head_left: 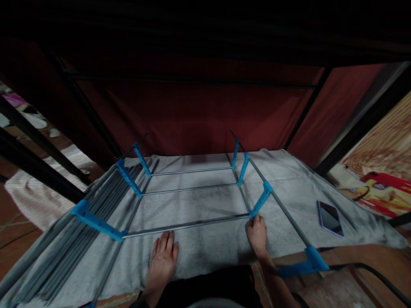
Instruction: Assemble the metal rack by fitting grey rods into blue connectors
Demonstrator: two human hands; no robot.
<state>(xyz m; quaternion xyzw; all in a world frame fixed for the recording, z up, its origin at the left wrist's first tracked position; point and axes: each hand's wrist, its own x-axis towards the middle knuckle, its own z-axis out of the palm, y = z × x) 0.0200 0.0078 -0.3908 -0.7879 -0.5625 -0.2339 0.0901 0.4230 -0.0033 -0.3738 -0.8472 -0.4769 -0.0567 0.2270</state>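
Observation:
A frame of grey metal tubes and blue plastic connectors stands on a grey cloth. My left hand [163, 258] lies flat on the cloth, fingers stretched out, with the fingertips close to the frame's nearest crossbar [192, 224]. My right hand [257, 236] is closed at the foot of a blue connector [260, 200], where the crossbar's right end meets it; the fingertips are partly hidden. On the left, another blue connector [98, 221] carries the crossbar's other end. One more blue connector [303, 264] sits near my right forearm, partly covered by it.
Several loose grey tubes [86, 226] lie side by side on the cloth [205, 205] at left. A phone [330, 218] rests at right, near a red and yellow package [385, 194]. Dark metal bars [362, 119] and a dark red panel [199, 115] surround the space.

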